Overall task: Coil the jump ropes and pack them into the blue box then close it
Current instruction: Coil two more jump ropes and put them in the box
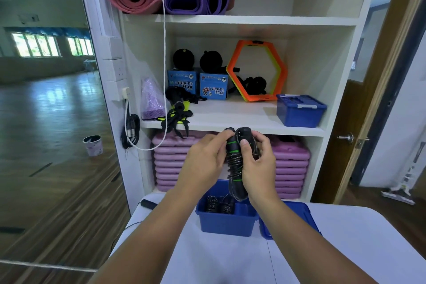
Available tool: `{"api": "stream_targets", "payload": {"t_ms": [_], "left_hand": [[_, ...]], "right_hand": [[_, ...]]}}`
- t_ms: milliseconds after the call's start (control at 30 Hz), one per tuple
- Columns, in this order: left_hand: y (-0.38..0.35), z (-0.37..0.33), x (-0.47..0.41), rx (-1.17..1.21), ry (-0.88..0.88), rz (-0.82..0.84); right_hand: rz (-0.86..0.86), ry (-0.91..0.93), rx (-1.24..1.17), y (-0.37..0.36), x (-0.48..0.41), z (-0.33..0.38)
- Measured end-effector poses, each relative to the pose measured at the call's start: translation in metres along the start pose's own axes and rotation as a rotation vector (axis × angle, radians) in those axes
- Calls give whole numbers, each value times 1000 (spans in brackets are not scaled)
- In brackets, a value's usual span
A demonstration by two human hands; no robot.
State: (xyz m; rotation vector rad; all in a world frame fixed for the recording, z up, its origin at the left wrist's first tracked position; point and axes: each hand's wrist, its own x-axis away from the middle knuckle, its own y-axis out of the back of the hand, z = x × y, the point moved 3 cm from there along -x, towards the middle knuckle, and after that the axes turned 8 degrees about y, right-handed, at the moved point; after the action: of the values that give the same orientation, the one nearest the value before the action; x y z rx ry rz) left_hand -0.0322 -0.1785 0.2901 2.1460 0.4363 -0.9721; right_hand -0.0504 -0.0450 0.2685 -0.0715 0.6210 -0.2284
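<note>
While both hands met at the centre of the frame, they held one jump rope (237,163) bundled between them, above the far edge of the white table (230,260). Bundle's long axis ran near upright: the black handles with green rings stood side by side, their top ends toward the upper frame and their lower ends pointing down at the open blue box (227,221) just beneath. Cord was wound round the handles at mid-length. Left hand (205,159) gripped the upper handles from the left, fingers curled round them. Right hand (258,163) gripped from the right, thumb pressed on the front and fingers wrapped behind, with loose loops of cord at the fingers. Coiled ropes (220,204) already lay inside the box. The blue lid (297,214) lay on the table just right of it. Lower-centre frame for box and lid.
</note>
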Motion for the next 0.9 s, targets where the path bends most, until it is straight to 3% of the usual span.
{"api": "stream_targets", "payload": {"t_ms": [167,367,733,900], "left_hand": [[-3,-8,-7,-85,66,165],[0,-17,-12,-62,82,160],[-5,-7,11,13,37,14],[-7,-6,6,37,46,74]], "right_hand": [[-41,36,41,3,4,-5],[-66,108,52,0,6,0],[-71,1,-37,-5,0,-3],[-58,-2,-16,-3,-6,-5]]}}
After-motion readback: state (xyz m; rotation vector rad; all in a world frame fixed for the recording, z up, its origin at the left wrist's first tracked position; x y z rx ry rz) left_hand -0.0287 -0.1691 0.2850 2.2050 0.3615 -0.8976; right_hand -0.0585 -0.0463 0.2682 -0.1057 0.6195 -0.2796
